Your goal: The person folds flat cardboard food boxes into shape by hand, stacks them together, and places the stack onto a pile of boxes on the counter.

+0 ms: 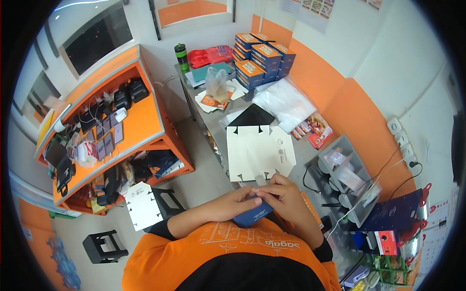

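Head view: our left fingers (245, 195) hold a blue box (253, 215), likely light, stiff, best edge-gripped; right fingers' (272, 190) hold unclear.

Legible, with reservation: "Sagala", in pale lettering across the orange shirt (194, 242). White lettering on the stacked blue-and-orange boxes (265, 57) and on the single blue box (253, 214) could not be deciphered. Print on the white flat carton (273, 156) and wall sheets (318, 7): too small to read.
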{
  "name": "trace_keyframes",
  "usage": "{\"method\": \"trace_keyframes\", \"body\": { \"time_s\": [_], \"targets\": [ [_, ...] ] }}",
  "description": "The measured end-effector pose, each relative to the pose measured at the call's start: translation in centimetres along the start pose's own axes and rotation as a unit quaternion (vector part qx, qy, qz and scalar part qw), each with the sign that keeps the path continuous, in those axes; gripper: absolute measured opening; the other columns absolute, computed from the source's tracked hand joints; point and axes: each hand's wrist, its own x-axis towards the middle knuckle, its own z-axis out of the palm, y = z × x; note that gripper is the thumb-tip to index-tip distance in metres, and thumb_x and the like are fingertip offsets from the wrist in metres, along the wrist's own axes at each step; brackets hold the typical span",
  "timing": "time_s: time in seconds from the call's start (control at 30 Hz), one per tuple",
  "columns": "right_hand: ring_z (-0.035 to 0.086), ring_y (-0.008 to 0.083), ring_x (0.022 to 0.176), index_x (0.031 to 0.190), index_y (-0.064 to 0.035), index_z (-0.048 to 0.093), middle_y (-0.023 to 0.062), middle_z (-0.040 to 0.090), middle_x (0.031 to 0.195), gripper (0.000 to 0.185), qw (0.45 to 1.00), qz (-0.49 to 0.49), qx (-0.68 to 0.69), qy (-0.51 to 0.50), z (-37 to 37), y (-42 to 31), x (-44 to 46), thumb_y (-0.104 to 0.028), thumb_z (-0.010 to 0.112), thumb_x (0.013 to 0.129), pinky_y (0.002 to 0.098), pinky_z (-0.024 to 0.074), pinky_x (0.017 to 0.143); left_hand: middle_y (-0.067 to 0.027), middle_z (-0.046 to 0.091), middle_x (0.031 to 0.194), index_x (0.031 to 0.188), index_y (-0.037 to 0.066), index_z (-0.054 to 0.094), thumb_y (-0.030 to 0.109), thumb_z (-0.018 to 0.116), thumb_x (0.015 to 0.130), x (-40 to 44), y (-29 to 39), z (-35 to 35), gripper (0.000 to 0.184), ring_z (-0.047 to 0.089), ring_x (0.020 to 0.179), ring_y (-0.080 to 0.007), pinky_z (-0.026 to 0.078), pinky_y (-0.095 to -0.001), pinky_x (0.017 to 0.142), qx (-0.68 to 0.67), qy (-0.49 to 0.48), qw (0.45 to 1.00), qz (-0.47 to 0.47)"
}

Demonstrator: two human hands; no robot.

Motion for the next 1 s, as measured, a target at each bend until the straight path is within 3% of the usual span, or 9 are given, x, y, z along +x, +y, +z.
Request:
{"method": "trace_keyframes", "body": {
  "time_s": [0.23,0.37,0.47,0.57,0.67,0.77,0.87,0.97,1.0],
  "targets": [
    [0.056,0.0218,0.116,0.147,-0.0008,0.047,0.0116,0.059,0.124,0.053,0.949,-0.045,-0.074,0.302,-1.1,4.6,-0.1,-0.035,0.053,0.106,0.0352,0.0463,0.095,-0.0047,0.06,0.123,0.139,0.005,0.049,0.025,0.062,0.104,-1.2,-0.5,-3.9,0.043,0.056,0.114,-0.0111,0.046,-0.0283,0.097,-0.114,0.041,0.984,0.127],
    [0.052,0.0225,0.129,0.154,-0.0029,0.035,0.0134,0.05,0.146,0.055,0.945,0.122,0.225,0.201,-1.4,8.4,-0.7,-0.037,0.039,0.111,0.0383,0.0452,0.103,-0.0046,0.056,0.138,0.148,0.009,0.043,0.026,0.062,0.104,-0.7,-4.4,-6.3,0.051,0.054,0.126,-0.0156,0.045,-0.0355,0.105,-0.214,0.003,0.945,0.246],
    [0.055,0.014,0.121,0.142,-0.0033,0.045,0.0077,0.057,0.131,0.046,0.791,0.106,0.571,0.191,-1.2,5.5,-0.8,-0.03,0.056,0.106,0.0361,0.0467,0.101,-0.0058,0.051,0.148,0.156,0.011,0.037,0.025,0.062,0.104,0.0,-5.5,-6.5,0.059,0.051,0.134,-0.0194,0.043,-0.0389,0.108,-0.247,-0.029,0.938,0.24],
    [0.059,0.0117,0.113,0.139,-0.0058,0.048,0.0058,0.06,0.126,0.042,0.806,0.012,0.559,0.195,-1.7,4.8,0.0,-0.023,0.062,0.103,0.0311,0.0491,0.096,-0.007,0.054,0.145,0.152,0.007,0.043,0.024,0.058,0.106,0.1,-8.0,-6.7,0.051,0.051,0.134,-0.0201,0.041,-0.0379,0.11,-0.252,-0.024,0.952,0.175],
    [0.06,0.0105,0.102,0.133,-0.0069,0.053,0.0038,0.061,0.117,0.04,0.847,0.003,0.472,0.243,-2.9,3.1,0.1,-0.014,0.069,0.098,0.0265,0.0486,0.091,-0.0122,0.058,0.143,0.147,0.004,0.05,0.031,0.053,0.107,-0.6,-5.5,-7.5,0.048,0.054,0.133,-0.0261,0.043,-0.0369,0.11,0.073,0.025,0.99,-0.117],
    [0.057,0.0099,0.096,0.127,-0.008,0.057,0.0013,0.061,0.107,0.036,0.939,0.003,0.278,0.201,-3.3,4.3,-0.5,-0.009,0.072,0.094,0.0262,0.047,0.086,-0.0191,0.066,0.129,0.137,0.002,0.058,0.038,0.051,0.107,-2.8,-5.7,-7.3,0.048,0.063,0.119,-0.0329,0.05,-0.0393,0.099,0.492,0.068,0.838,-0.226],
    [0.055,0.012,0.091,0.12,-0.0083,0.061,0.0017,0.06,0.099,0.03,0.984,-0.005,0.149,0.095,-1.4,2.7,0.2,-0.008,0.072,0.093,0.0267,0.0454,0.082,-0.015,0.069,0.1,0.113,0.003,0.067,0.033,0.055,0.105,-5.0,1.3,-6.6,0.033,0.067,0.094,-0.0339,0.052,-0.0412,0.083,0.422,0.149,0.88,-0.158],
    [0.06,0.0262,0.095,0.117,-0.0084,0.064,0.0092,0.063,0.1,0.03,0.996,-0.085,-0.003,-0.004,0.5,0.6,1.3,-0.005,0.072,0.089,0.0335,0.0473,0.086,-0.0136,0.065,0.088,0.107,0.004,0.063,0.028,0.064,0.1,-6.8,7.5,-5.8,0.025,0.066,0.084,-0.0338,0.051,-0.0443,0.077,0.264,-0.029,0.958,0.11],
    [0.061,0.0293,0.096,0.116,-0.0083,0.064,0.0109,0.064,0.101,0.031,0.991,-0.122,-0.025,-0.04,1.3,0.3,1.6,-0.004,0.072,0.087,0.0351,0.0476,0.088,-0.0138,0.066,0.09,0.108,0.004,0.064,0.027,0.065,0.099,-6.4,8.0,-4.7,0.025,0.066,0.086,-0.0329,0.051,-0.0439,0.078,0.301,0.033,0.93,0.208]
  ]
}}
